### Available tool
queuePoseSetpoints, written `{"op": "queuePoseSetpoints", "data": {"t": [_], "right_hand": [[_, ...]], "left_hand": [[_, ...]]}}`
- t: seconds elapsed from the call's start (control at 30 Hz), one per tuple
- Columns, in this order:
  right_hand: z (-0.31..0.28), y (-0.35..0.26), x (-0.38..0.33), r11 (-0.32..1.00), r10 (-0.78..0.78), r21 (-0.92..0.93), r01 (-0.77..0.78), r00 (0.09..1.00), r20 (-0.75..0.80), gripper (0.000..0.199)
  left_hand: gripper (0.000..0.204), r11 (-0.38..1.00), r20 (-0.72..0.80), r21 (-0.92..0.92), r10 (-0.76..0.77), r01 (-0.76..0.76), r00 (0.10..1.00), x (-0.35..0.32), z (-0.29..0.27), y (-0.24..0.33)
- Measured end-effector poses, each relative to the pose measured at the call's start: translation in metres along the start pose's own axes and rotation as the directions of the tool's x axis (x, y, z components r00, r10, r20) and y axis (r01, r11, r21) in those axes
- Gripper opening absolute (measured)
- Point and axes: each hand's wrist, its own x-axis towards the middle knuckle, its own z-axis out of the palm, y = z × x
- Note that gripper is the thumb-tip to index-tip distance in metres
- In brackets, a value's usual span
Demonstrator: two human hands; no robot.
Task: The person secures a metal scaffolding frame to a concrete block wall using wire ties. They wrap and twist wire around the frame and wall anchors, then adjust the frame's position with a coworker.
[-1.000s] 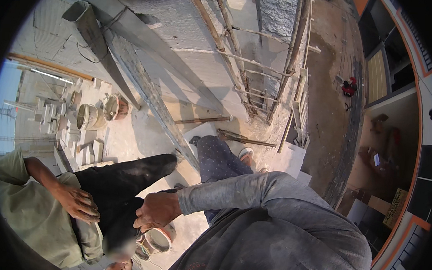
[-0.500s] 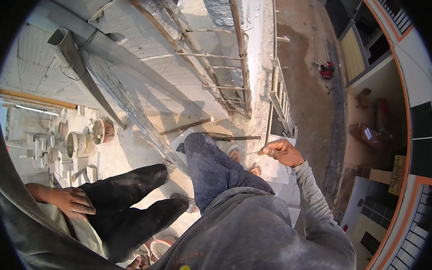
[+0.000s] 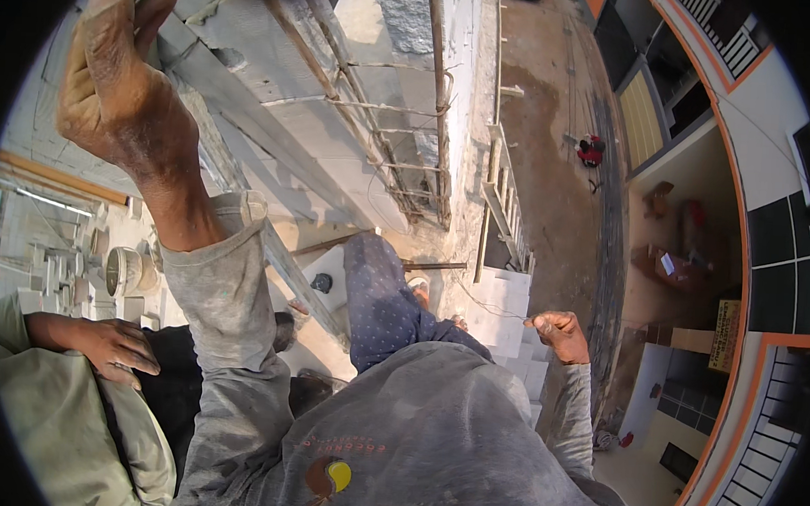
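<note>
My left hand point(image 3: 125, 87) is raised at the upper left, in front of the block wall, its fingers bent but apart. Nothing shows in it, and the tips of some fingers run out of the picture. On the right, my right hand point(image 3: 561, 336) pinches a thin wire point(image 3: 498, 310) between thumb and fingers. The wire trails left in a loose curve, above pale blocks point(image 3: 505, 299) at the floor's edge. Ahead of me stands a column cage of rusty rebar point(image 3: 442, 117) with thin cross ties, against the wall point(image 3: 277, 63).
A co-worker's hand point(image 3: 112, 346) rests on dark trousers at the lower left. A long board point(image 3: 298, 289) leans by the wall. Buckets point(image 3: 125, 272) and block pieces lie at left. The floor ends at right, with a ladder point(image 3: 506, 217) and a street point(image 3: 547, 169) far below.
My left hand has come up into view at the upper left. My right hand has moved lower and slightly right, still pinching the wire, and more of the wire shows.
</note>
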Motion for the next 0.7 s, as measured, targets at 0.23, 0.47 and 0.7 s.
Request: {"op": "queuePoseSetpoints", "data": {"t": [0.23,0.47,0.7], "right_hand": [[-0.005,-0.012,-0.02,0.99,0.07,-0.125,-0.06,0.995,0.071,0.028],[-0.043,-0.048,-0.02,0.911,0.017,-0.405,-0.078,0.988,-0.153,0.028],[-0.097,-0.082,-0.035,0.747,-0.223,-0.665,0.024,0.95,-0.217,0.028]], "left_hand": [[0.061,0.588,0.361,0.296,-0.798,0.752,0.482,-0.243,-0.053,0.024],[0.039,0.152,-0.012,-0.37,-0.987,0.916,0.159,-0.245,-0.123,-0.003],[0.033,0.04,-0.294,-0.295,-0.954,0.955,-0.051,-0.286,-0.148,-0.012]]}}
